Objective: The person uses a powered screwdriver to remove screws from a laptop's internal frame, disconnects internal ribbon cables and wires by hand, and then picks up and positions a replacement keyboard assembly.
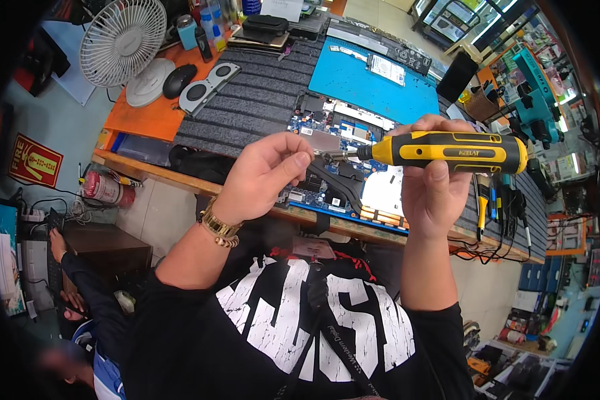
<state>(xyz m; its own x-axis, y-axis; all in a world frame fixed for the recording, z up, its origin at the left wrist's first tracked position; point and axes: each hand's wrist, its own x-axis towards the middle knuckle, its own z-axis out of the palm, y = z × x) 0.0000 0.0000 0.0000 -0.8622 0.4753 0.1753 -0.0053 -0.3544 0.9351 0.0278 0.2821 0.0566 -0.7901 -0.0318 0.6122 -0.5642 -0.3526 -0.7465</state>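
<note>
My right hand (440, 193) is wrapped round a yellow and black electric screwdriver (460, 152), held level with its bit toward the left. The fingertips of my left hand (267, 173) are pinched together at the end of the bit; whatever is between them is too small to make out. Below both hands lies an opened laptop (333, 181), its circuit board and dark heat pipe bared. The screwdriver and my hands cover part of it.
Behind the laptop is a blue mat (347, 73) with a drive (387, 69) on it. Further left stand a white fan (123, 43), a black mouse (180, 81) and a silver speaker-like part (209, 89). Hand tools (483, 207) lie at the right. A person (90, 320) sits lower left.
</note>
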